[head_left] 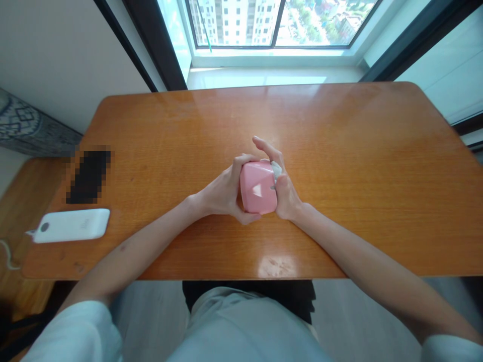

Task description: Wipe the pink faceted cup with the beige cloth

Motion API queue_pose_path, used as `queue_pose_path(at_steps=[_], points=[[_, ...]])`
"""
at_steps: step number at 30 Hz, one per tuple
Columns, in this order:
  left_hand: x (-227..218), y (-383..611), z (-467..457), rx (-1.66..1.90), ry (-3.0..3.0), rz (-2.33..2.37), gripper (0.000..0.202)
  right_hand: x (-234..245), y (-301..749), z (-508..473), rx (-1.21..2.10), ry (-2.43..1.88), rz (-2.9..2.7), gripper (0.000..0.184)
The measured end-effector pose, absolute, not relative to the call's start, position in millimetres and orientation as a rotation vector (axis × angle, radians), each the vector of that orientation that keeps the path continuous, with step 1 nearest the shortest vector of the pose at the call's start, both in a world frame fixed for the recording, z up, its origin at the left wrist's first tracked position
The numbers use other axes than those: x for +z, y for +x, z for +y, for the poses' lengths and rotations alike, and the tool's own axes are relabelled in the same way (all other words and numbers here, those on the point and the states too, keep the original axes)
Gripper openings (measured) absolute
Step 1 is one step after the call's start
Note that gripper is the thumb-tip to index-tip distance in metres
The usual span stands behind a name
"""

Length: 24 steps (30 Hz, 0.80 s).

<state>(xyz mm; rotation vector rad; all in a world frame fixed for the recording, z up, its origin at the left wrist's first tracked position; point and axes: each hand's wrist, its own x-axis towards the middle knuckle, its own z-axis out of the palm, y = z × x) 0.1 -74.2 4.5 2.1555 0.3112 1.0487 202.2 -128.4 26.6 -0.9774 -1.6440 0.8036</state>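
Note:
A small pink box-like object (258, 193) with rounded corners is held above the middle of the table. My left hand (236, 186) grips its left side, with fingers over the far edge and the thumb along the near edge. At its right side a whitish piece (276, 170) sticks out. My right hand (286, 193) closes round that side, its thumb against the whitish piece and one finger stretched away from the rest. Whether the whitish piece is fixed to the pink object, I cannot tell. My palms hide the object's sides and underside.
The brown wooden table (358, 176) spans most of the view. At its left lie a white rounded device (75, 224) with a cable and a dark pixelated object (88, 176). Beyond the far edge is a window (271, 25) with a sill.

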Motion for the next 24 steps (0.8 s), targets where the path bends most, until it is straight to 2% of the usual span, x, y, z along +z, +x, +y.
queue_pose_path(at_steps=[3, 7, 10, 16, 21, 24], points=[[8, -2, -76, 0.928, 2.013, 0.321, 0.120, 23, 203, -127, 0.776, -0.916, -1.678, 0.086], [14, -6, -77, 0.782, 1.841, 0.386, 0.102, 16, 206, -128, 0.660, -0.837, -1.779, 0.070], [18, -8, -78, 0.720, 1.782, 0.383, 0.097, 14, 207, -131, 0.614, -0.796, -1.792, 0.060], [5, -4, -80, 0.779, 1.842, 0.385, 0.110, 22, 199, -131, 0.780, -0.679, -1.614, 0.051], [-8, -5, -68, 1.184, 2.060, 0.328, 0.136, 22, 197, -129, 0.793, -0.724, -1.536, 0.054], [-11, -11, -58, 1.179, 2.466, 0.406, 0.129, 17, 198, -129, 0.909, -0.831, -1.406, 0.053]])
